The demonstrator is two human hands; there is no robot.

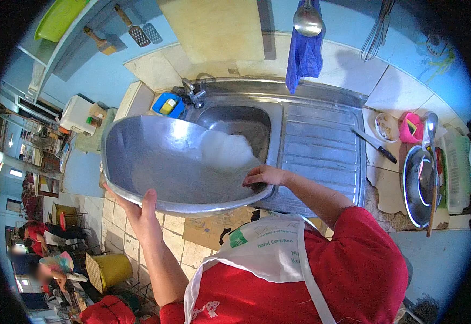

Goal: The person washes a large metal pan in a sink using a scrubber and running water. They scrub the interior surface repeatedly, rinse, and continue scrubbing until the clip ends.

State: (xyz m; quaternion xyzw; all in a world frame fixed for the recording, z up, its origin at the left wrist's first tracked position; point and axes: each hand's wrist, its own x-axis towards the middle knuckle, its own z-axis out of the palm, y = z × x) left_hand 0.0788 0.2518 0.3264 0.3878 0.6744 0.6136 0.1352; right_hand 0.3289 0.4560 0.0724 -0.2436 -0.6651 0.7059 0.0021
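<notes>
A large metal basin (158,162) is tilted over the left part of a stainless steel sink (276,121). My left hand (142,210) grips its near left rim, with the thumb on top. At the right end of the basin, my right hand (262,177) is by the rim with its fingers curled inward; whether something small lies under them cannot be told. A whitish, cloudy patch (225,150) shows at the basin's far right side, over the sink bowl. Behind the basin stands the metal tap (195,95), beside a blue tray (163,101) holding a yellow sponge or soap.
A knife (375,146) lies across the drainboard's right edge. Farther right are a pink container (411,127), a dark bowl (415,186) and a green rack (458,174). A ladle (307,20) and blue cloth (304,52) hang above. Other people are at the lower left.
</notes>
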